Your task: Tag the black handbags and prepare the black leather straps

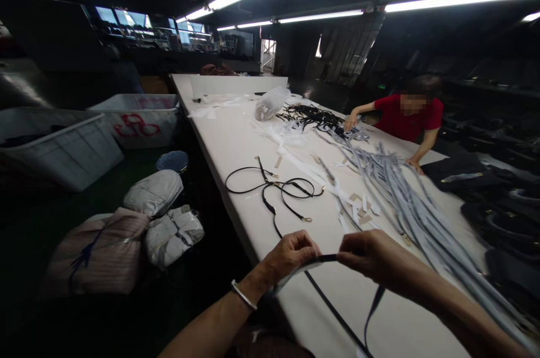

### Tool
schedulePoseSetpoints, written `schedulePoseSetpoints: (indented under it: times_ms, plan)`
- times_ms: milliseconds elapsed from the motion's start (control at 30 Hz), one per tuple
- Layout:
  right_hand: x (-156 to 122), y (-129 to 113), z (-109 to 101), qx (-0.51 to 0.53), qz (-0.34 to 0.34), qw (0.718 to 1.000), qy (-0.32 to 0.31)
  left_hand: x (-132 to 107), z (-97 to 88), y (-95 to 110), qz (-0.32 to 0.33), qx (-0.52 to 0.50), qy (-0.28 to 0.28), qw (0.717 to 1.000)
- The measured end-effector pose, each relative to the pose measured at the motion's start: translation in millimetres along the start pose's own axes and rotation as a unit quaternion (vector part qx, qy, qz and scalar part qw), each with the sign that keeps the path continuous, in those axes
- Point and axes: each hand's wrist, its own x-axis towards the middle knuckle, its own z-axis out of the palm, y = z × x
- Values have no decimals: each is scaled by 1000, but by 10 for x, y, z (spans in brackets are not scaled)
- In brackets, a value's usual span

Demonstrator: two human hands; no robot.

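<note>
A narrow black strap runs taut between my hands, just above the near part of the white table. My left hand, with a bracelet on its wrist, pinches one end of that stretch. Opposite it, my right hand grips the strap with closed fingers. A pale strip trails beneath my left hand; I cannot make out what it is. Below, a length of dark strap lies across the table, and a loop hangs under my right hand. Farther off lie coiled black straps with gold-coloured clasps.
Long grey wrapped straps cover the table's right side. Behind them are a heap of black straps and a plastic bag. Across the table leans a co-worker in a red shirt. Bundles and white bins stand left.
</note>
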Motion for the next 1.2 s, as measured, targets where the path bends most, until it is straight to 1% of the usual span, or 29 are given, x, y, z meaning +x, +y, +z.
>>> schedulePoseSetpoints:
  times_ms: [67,133,200,267,333,367,400,467,533,600,667,700,733,800,867,933,967,1000,1033,1067,1133,1200]
  plan:
    - [53,-121,59,4,-20,1000,-7,25,116,98,40,43,-9,998]
    - [87,-92,79,53,-21,998,-28,17,110,146,71,117,6,991]
    - [86,87,39,123,7,991,-56,-29,-27,141,97,202,43,974]
    - [54,325,-40,181,39,980,-69,-104,-235,101,102,254,84,958]
    - [16,492,-115,216,44,974,-57,-180,-408,66,84,264,107,955]
    - [5,516,-135,223,41,973,-49,-207,-453,64,78,260,109,956]
    - [4,495,-138,224,38,973,-44,-224,-459,76,77,256,106,958]
    - [38,337,-91,206,37,977,-46,-215,-365,141,90,252,93,959]
    - [116,109,7,172,31,984,-44,-162,-177,234,111,250,82,958]
    - [209,-74,104,150,5,988,-39,-95,12,313,128,233,72,961]
    - [274,-134,141,148,-24,988,-44,-53,106,352,148,228,69,960]
    - [287,-110,123,152,-32,986,-57,-50,97,355,157,235,72,957]
    - [285,-55,80,156,-36,985,-69,-61,50,347,165,248,79,951]
    - [241,122,-72,169,-32,981,-83,-120,-142,306,174,283,111,937]
    - [169,324,-265,179,-19,981,-78,-207,-390,245,171,309,157,922]
    - [109,470,-432,174,1,983,-58,-282,-586,194,158,322,198,912]
    - [94,502,-488,167,8,985,-46,-304,-635,182,151,320,205,913]
    - [92,502,-523,158,12,987,-36,-312,-643,184,146,316,202,916]
    - [102,470,-535,147,10,989,-30,-305,-610,203,146,310,191,920]
    - [123,408,-529,134,2,991,-30,-284,-539,239,150,303,174,925]
    - [185,214,-482,97,-23,994,-34,-205,-319,355,166,292,140,931]
    - [250,-23,-436,38,-49,998,-29,-93,-67,505,172,268,112,941]
